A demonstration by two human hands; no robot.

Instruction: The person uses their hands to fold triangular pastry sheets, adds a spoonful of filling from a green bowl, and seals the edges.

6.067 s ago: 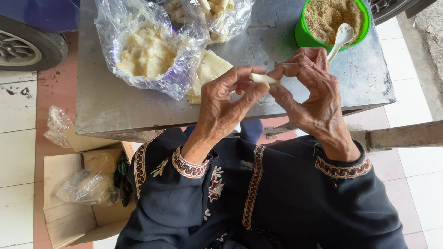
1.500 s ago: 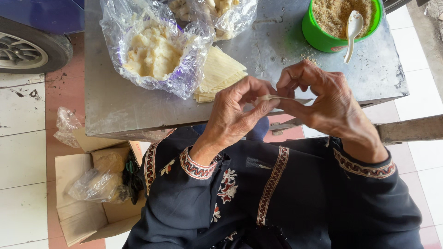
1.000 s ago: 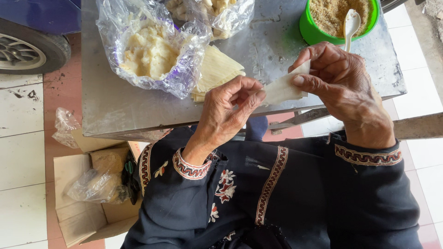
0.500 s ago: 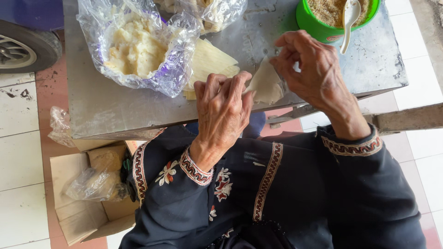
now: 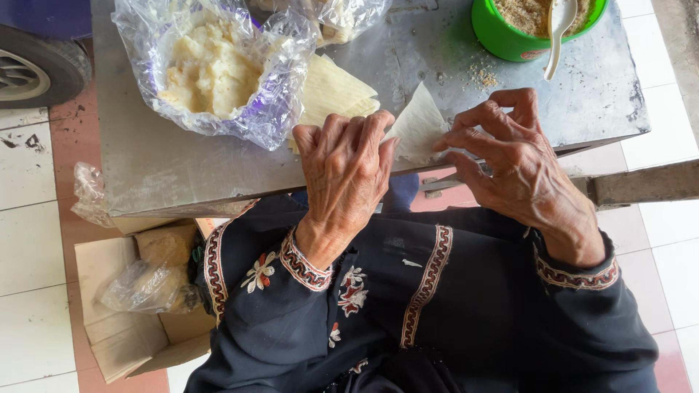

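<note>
Grey metal table [image 5: 182,175] across the top of the view, scuffed and dusted with crumbs, serving as the work surface at lap height. On its left part, a clear plastic bag [image 5: 277,109] spread wide open, probably so that the pale, lumpy mash [image 5: 211,69] inside stays within easy reach. Peeking out from under the bag's right edge, a stack of thin cream wrappers [image 5: 331,91], cut in triangles and fanned, likely kept flat under the bag. At the far right corner, a green bowl [image 5: 495,40] of brown crumbly filling [image 5: 524,9] with a white spoon [image 5: 557,33] leaning on its rim, handle towards the sitter. On the floor at lower left, an open cardboard box [image 5: 109,335] with crumpled plastic inside.

Near the table's front edge, between the two hands, one single wrapper [image 5: 419,127]: a pale, thin, slightly translucent triangle, point upward, lying on the metal with its lower edge at the table's rim. Left hand [image 5: 346,175] palm down, fingers together and flat, tips pressing the sheet's left edge, seemingly to pin it; nothing clenched. Right hand [image 5: 510,156] curled, thumb and forefinger pinching the sheet's right edge lightly, other fingers bent clear above it. Dark embroidered sleeves below both wrists.
</note>
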